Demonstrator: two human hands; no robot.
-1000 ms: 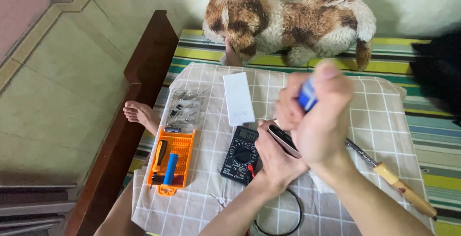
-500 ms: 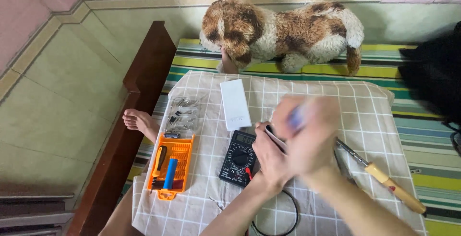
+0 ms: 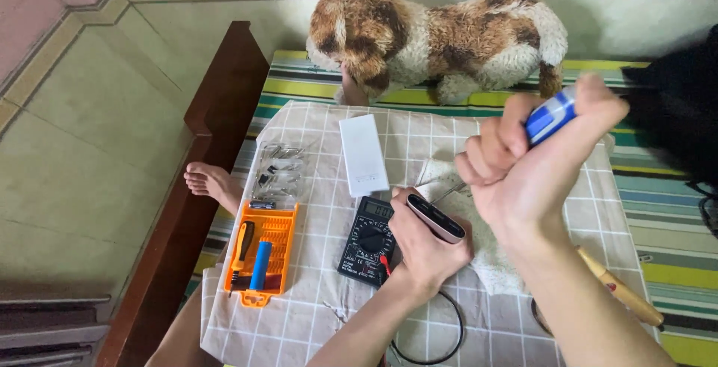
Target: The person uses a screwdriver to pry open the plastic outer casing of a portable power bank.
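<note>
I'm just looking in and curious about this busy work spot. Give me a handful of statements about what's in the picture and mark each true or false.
1. The right hand is closed in a fist around a blue and white tool. True.
2. The left hand rests flat and holds nothing. False: it grips a slim pink device with a dark edge.
3. A black multimeter lies on the checked cloth, just left of the left hand. True.
4. The orange tool case sits at the right edge of the cloth. False: it lies at the left edge.
5. A brown and white dog is beyond the cloth, on the striped mat. True.
</note>
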